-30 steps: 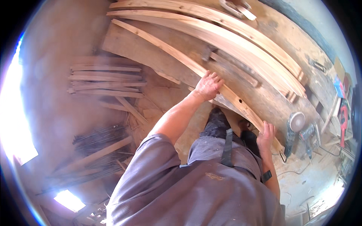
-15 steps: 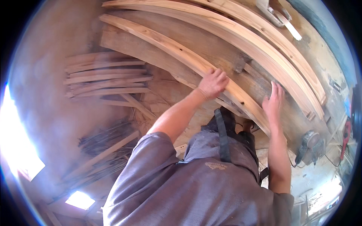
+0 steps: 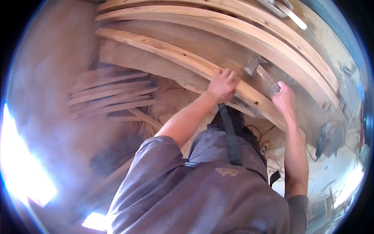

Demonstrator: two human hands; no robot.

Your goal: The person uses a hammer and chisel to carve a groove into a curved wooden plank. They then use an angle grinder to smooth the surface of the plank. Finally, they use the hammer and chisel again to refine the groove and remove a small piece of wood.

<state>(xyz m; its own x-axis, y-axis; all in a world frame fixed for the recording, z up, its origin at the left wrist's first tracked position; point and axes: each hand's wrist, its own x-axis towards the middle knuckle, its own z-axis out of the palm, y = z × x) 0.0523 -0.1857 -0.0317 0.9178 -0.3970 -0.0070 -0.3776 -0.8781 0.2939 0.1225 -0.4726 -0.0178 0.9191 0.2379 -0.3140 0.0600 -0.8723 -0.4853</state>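
My left hand (image 3: 224,85) is closed over the nearest long wooden plank (image 3: 167,50), which looks curved and has dark knots and holes. To its right, my right hand (image 3: 284,97) is wrapped round the handle end of a hammer (image 3: 268,75). The hammer's metal head (image 3: 255,63) points up and left, just beyond the plank, and is partly smeared by motion. Both the hammer and the plank are over a broad wooden worktop (image 3: 183,37).
Further curved planks (image 3: 218,25) lie along the worktop's far side. A pale-bladed tool (image 3: 292,17) is at the far right. A blurred power tool (image 3: 327,138) sits at the right. Stacked wood strips (image 3: 113,93) lie at the left, beyond the worktop's edge.
My right hand, open before, has closed round the hammer's handle, and the hammer's head has shifted. My left hand still holds the plank. The whole view has tilted slightly.
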